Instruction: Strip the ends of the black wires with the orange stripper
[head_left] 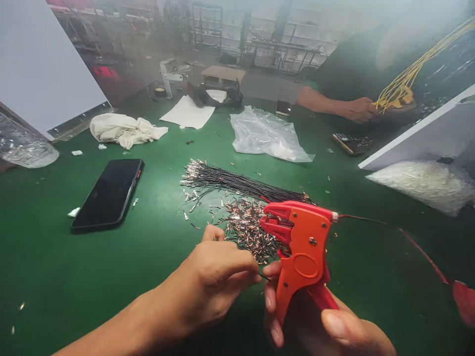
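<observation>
My right hand (319,321) is wrapped round the handles of an orange and red wire stripper (309,247), whose jaws point left. My left hand (222,274) is closed in a pinch on a short black wire (264,277), its tip showing between the two hands, below the stripper's jaws. Most of that wire is hidden in my fingers. Just beyond my hands lies a pile of cut wire scraps (248,225) with copper ends. Behind the pile is a bundle of black wires (241,182) with metal terminals at its left end.
A black phone (108,195) lies at left on the green table (178,212). Further back are a white cloth (124,129), paper (188,112) and a clear plastic bag (269,131). Across the table a co-worker's hand (358,110) holds yellow wires (411,74). A red cord (419,247) runs right.
</observation>
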`<action>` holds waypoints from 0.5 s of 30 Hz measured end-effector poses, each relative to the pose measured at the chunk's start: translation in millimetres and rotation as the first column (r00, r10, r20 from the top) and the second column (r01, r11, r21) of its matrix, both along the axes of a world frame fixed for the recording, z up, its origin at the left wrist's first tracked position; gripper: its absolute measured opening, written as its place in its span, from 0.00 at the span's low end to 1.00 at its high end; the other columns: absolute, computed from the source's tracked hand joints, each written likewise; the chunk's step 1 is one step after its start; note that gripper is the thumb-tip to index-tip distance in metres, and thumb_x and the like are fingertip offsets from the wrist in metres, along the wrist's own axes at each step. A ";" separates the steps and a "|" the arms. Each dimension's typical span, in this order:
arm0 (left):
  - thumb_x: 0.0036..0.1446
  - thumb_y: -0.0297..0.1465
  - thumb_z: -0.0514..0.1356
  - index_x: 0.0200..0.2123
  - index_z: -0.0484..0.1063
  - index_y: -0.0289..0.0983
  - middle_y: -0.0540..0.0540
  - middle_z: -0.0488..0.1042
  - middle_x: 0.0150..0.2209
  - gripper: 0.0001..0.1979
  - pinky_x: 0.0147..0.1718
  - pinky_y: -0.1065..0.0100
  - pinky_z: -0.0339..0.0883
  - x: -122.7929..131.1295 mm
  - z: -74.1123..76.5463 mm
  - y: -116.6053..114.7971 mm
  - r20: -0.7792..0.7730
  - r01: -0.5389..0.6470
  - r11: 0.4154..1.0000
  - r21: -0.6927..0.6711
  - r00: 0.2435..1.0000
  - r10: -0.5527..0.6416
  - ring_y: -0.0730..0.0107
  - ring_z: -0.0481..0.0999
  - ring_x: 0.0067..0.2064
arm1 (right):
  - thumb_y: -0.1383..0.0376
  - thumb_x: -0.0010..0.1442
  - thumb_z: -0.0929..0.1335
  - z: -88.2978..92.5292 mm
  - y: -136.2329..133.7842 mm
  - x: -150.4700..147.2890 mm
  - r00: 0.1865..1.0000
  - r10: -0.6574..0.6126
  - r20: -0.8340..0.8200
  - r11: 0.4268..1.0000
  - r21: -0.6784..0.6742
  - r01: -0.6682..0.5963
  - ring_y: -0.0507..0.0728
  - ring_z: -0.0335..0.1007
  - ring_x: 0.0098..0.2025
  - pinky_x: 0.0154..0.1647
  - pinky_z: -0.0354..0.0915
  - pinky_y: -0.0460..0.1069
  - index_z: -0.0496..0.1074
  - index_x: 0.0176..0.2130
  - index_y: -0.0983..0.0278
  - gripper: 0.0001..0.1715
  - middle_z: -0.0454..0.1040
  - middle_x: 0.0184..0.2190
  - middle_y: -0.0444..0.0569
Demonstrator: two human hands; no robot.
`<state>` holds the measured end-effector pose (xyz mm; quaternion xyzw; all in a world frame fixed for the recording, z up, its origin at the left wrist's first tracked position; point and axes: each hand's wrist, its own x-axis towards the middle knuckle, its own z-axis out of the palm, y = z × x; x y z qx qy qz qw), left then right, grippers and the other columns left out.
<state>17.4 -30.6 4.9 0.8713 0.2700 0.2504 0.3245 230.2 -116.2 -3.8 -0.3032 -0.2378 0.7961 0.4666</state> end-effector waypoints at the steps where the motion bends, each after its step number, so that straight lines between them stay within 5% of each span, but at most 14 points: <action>1: 0.65 0.21 0.53 0.32 0.70 0.38 0.56 0.73 0.24 0.11 0.41 0.64 0.50 0.0 -0.3 -0.1 0.001 0.002 1.000 -0.002 1.000 -0.002 0.76 0.65 0.24 | 0.53 0.52 0.71 -0.1 0.5 -0.8 1.000 0.008 -0.008 1.000 0.002 -0.008 0.60 0.74 0.36 0.43 0.64 0.55 0.77 0.52 0.62 0.30 0.80 0.41 0.52; 15: 0.64 0.24 0.57 0.35 0.72 0.37 0.56 0.74 0.25 0.06 0.38 0.65 0.55 -0.7 10.7 7.7 0.075 -0.056 0.993 -0.108 0.995 0.064 0.75 0.63 0.25 | 0.50 0.54 0.67 1.8 2.7 -1.9 0.992 0.021 -0.122 0.999 0.035 -0.017 0.60 0.73 0.34 0.38 0.62 0.53 0.75 0.55 0.58 0.32 0.83 0.36 0.54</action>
